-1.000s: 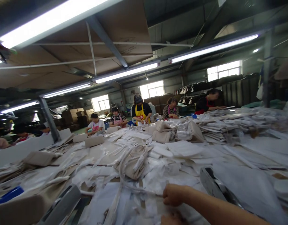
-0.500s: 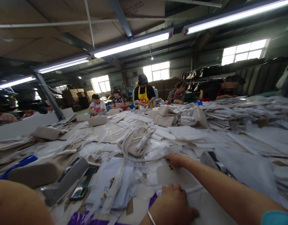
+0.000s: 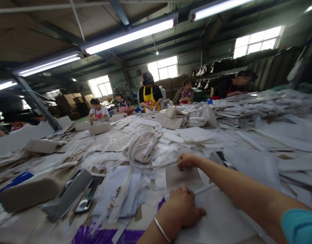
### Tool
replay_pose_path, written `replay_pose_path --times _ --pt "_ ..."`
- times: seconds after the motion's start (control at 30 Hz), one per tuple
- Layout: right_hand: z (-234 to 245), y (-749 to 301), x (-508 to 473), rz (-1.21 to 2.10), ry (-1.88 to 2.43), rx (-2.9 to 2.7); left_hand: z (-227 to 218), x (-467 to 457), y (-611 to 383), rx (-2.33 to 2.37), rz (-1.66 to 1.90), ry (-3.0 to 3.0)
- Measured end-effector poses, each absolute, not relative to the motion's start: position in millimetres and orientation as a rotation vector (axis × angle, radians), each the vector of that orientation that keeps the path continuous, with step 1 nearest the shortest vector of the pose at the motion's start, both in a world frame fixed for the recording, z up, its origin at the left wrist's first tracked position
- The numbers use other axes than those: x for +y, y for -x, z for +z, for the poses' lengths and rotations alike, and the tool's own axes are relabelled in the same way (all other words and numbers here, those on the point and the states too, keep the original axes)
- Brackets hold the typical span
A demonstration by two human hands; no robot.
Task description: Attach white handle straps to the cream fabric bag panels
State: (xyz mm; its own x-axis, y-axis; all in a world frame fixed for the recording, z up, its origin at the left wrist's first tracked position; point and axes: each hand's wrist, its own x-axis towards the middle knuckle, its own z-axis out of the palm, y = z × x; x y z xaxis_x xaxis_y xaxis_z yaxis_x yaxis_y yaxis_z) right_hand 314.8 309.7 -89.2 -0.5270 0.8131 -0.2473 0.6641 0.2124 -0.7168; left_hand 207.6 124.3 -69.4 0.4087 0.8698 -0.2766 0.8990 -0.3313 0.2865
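A beige handbag (image 3: 185,178) lies in front of me, with a white sheet over its near part. At its far edge the fingers of my right hand (image 3: 188,161) are closed on the flap, beside a small gold-coloured metal fitting. Nearer to me, my left hand (image 3: 180,208), with a silver bangle on the wrist, rests palm down on the bag, thumb spread to the right and fingertips partly hidden. A pale strap (image 3: 156,166) curves from beyond the bag towards my right hand. Another beige bag (image 3: 144,149) with straps lies just beyond.
White papers (image 3: 127,189), a grey tape dispenser (image 3: 69,193), a phone-like dark object (image 3: 86,201) and purple plastic (image 3: 105,234) lie to the left. Another grey dispenser (image 3: 222,159) stands beyond my right forearm. Several people, one in a yellow apron (image 3: 149,96), work across the table.
My right hand has raised the far edge of the flap slightly, its fingers now gathered on it. My left hand stays on the bag. The view has shifted a little.
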Motion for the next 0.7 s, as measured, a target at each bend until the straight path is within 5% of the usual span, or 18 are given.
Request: replay_pose_path --times 0.3,0.7 --pt "-58 -360 271 1.293 1.144 -2.461 -71 125 -204 1.569 -0.037 -2.351" --pt "-84 -398 202 1.439 1.194 -2.187 -57 119 -182 1.227 0.156 -2.274"
